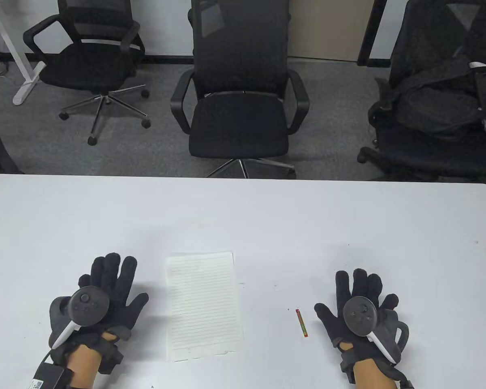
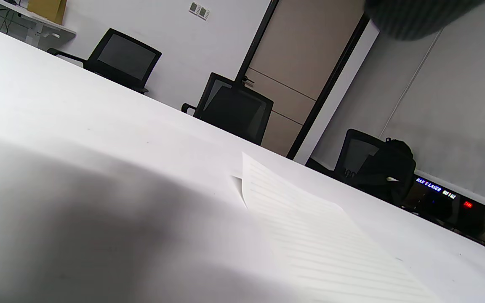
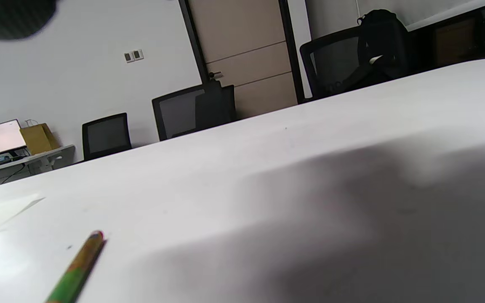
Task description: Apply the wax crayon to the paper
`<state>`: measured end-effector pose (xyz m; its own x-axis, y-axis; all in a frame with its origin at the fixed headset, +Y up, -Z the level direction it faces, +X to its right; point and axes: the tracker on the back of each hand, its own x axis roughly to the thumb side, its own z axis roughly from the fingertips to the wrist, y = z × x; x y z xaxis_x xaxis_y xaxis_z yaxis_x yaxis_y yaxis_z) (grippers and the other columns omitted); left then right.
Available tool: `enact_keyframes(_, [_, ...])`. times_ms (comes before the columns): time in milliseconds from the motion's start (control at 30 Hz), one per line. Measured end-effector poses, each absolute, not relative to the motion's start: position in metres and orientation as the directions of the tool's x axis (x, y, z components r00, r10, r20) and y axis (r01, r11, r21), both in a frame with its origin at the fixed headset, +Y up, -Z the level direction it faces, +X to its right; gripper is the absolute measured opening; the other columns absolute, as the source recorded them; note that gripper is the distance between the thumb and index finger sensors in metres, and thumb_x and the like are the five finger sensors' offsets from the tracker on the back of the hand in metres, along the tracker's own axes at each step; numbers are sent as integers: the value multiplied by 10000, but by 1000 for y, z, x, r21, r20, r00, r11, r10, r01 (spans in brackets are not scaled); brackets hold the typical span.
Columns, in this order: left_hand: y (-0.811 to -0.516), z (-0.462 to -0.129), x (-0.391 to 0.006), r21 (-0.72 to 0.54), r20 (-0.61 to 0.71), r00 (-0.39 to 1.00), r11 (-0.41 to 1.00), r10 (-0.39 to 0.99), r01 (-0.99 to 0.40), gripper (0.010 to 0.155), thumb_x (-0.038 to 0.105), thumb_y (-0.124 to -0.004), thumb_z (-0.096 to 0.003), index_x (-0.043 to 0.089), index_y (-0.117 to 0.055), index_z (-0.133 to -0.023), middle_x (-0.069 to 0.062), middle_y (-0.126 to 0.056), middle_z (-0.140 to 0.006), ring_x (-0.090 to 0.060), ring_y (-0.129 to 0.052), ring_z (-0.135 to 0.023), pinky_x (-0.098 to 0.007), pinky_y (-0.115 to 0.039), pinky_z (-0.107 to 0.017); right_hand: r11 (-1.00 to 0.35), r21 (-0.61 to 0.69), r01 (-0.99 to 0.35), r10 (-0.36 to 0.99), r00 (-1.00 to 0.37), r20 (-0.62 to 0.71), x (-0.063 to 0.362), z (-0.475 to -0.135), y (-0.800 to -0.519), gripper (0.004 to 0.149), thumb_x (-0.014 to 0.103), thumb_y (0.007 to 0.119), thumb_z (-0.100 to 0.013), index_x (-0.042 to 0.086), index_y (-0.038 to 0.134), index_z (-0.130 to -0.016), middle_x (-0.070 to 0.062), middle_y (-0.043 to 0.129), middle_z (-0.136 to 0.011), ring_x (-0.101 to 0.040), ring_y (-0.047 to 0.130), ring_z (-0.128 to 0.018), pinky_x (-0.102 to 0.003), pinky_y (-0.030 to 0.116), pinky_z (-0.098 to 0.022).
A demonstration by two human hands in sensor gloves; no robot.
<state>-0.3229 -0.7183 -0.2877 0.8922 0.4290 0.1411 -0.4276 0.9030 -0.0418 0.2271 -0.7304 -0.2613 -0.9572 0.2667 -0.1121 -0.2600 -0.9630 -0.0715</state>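
On the white worktop point(image 1: 243, 219), left hand point(image 1: 101, 300) lies flat, fingers spread, holding nothing; lined paper point(image 1: 204, 306) sits mid-table; crayon point(image 1: 301, 323) lies just beside the flat, spread, empty right hand point(image 1: 360, 310).

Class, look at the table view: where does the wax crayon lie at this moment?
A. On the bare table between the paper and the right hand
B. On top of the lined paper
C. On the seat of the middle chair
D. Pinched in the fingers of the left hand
A: the crayon lies on the bare table, right of the lined paper and just left of the right hand, untouched by either.
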Motion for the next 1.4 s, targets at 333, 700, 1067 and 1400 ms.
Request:
enact_keyframes(333, [-714,-289,-323,-30,135,893,902,430,-430,796,676,-680,-465,498,-281,-1130,89,-146,-1197,-250,-166,-1164,-620,-204,-788,-951,-67,-301,308,-944,-117,228,-264,-726,860,726,625,-415,375,193,-1070,-82,81,-1128,-411,70,-1025,-741,118,-618])
enact_keyframes(700, [-697,-377,-283,-81,-34,967,964,251,-253,594,505,-692,-496,301,-583,-1043,31,-604,-1081,-266,-665,-1011,-518,-541,-775,-935,-70,-347,353,-929,-113,230,-264,-720,848,718,626,-421,363,229,-1081,-88,94,-1130,-415,79,-1024,-739,125,-619])
enact_keyframes(1067, [-768,-432,-226,-341,-70,998,940,6,-30,646,536,-748,-472,312,-586,-1056,47,-643,-1058,-252,-686,-992,-511,-537,-780,-929,-65,-364,369,-925,-88,229,-261,-716,834,708,628,-427,346,271,-1088,-95,107,-1130,-420,90,-1022,-736,136,-621])
enact_keyframes(1400, [-755,-427,-230,-164,-16,996,982,93,-94,373,419,-777,-455,358,-831,-818,62,-912,-803,-213,-976,-736,-514,-747,-668,-928,-63,-367,372,-924,-93,231,-261,-716,819,693,636,-431,332,311,-1090,-105,137,-1132,-422,110,-1023,-734,146,-623])
